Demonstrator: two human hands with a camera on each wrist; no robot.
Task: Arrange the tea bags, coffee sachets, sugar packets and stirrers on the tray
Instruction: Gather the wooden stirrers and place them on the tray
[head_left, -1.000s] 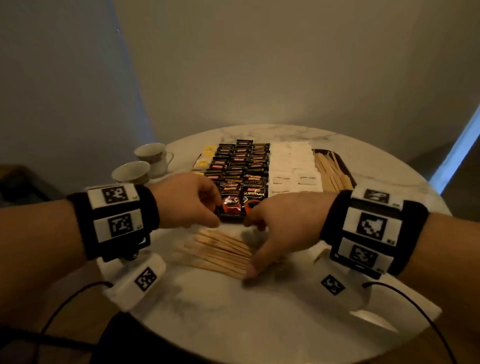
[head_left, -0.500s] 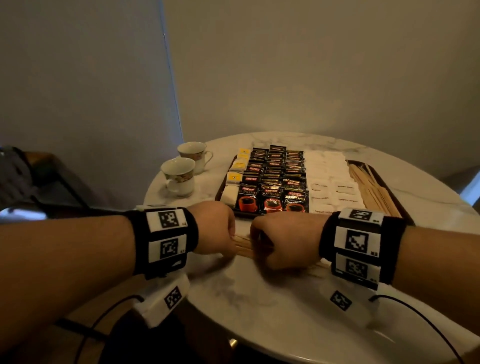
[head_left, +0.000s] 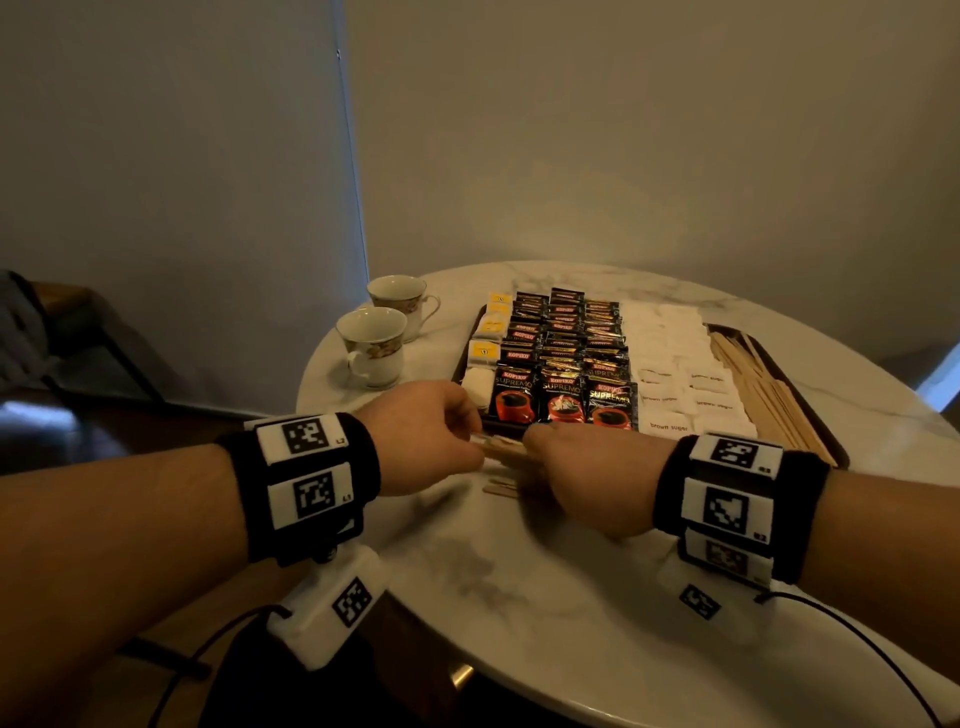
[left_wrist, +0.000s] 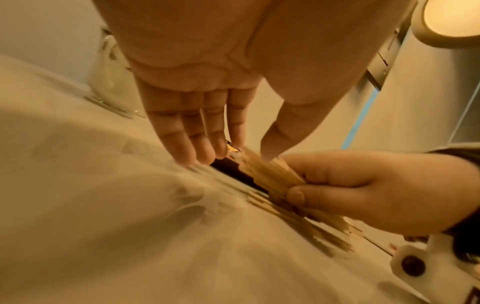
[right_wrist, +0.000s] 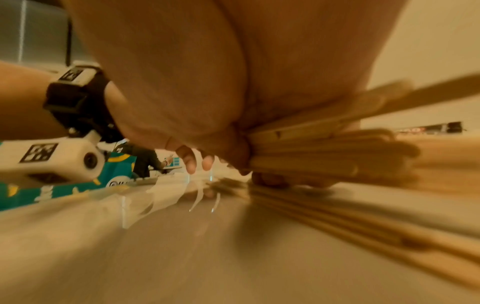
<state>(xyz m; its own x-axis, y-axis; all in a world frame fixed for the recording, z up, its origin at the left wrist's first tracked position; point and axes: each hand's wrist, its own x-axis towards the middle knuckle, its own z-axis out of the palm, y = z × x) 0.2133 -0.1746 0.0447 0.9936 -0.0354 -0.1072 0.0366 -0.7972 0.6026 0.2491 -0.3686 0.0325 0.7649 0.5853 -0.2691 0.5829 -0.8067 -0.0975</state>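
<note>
A dark tray (head_left: 827, 441) holds yellow tea bags (head_left: 488, 332) on the left, then black coffee sachets (head_left: 563, 364), white sugar packets (head_left: 675, 364) and wooden stirrers (head_left: 763, 384) on the right. In front of it my right hand (head_left: 582, 473) grips a bundle of stirrers (left_wrist: 270, 174) just above the table. My left hand (head_left: 431, 436) is at the bundle's left end, its fingers (left_wrist: 187, 133) straight and pointing down, the thumb apart. A few loose stirrers (head_left: 501, 488) lie on the marble under the bundle, also seen close up as blurred stirrers (right_wrist: 337, 222).
Two teacups (head_left: 374, 343) (head_left: 400, 299) stand left of the tray on the round marble table (head_left: 519, 623). A wall rises behind the table. A dark chair (head_left: 62, 332) stands at the far left. The table's near edge lies just below my wrists.
The stirrers that lay spread on the table have been gathered. My right hand went from flat over them to gripping a bundle, and my left hand closed in on its end.
</note>
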